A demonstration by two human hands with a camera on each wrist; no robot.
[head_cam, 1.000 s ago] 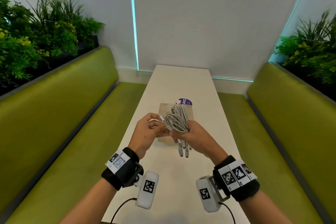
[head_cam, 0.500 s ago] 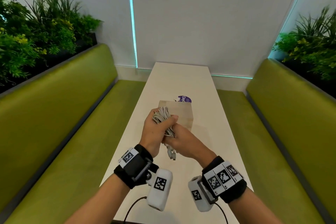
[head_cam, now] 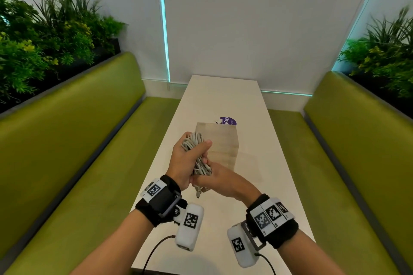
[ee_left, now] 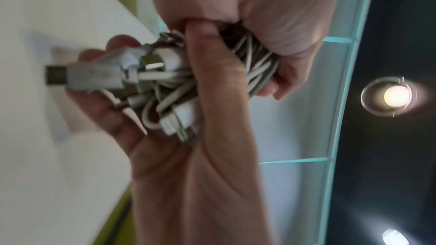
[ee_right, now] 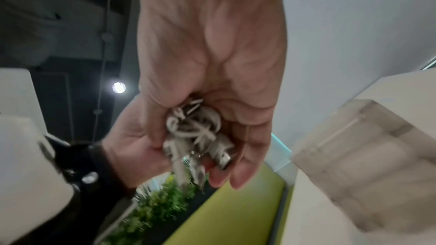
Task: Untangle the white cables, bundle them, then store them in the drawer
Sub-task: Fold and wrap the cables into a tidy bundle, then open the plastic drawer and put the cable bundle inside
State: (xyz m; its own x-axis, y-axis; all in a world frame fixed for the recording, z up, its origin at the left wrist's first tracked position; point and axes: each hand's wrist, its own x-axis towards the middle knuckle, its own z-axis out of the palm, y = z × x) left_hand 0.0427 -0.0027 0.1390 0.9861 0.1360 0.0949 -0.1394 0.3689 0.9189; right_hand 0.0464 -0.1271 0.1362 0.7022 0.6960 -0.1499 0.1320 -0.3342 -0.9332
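Observation:
A coiled bundle of white cables (head_cam: 196, 152) is held in the air above the white table (head_cam: 223, 96). My left hand (head_cam: 188, 158) grips the upper loops, thumb across them. My right hand (head_cam: 220, 179) holds the lower end, where the plug ends (head_cam: 198, 192) hang out. The left wrist view shows the cables (ee_left: 165, 81) and metal plugs pressed under a thumb (ee_left: 212, 90). In the right wrist view, curled fingers (ee_right: 238, 178) cup the plug ends (ee_right: 195, 133). A small wooden drawer box (head_cam: 223, 147) stands on the table just behind the hands; its front is hidden.
A purple round label (head_cam: 228, 121) lies behind the box. Green benches (head_cam: 89, 140) run along both sides of the narrow table, with plants (head_cam: 44, 40) above their backs. The white wall (head_cam: 245, 29) closes the far end.
The left hand went from pinching one cable end to wrapping round the whole bundle. The right hand slid down to the plug ends. Both hands drew nearer and slightly left.

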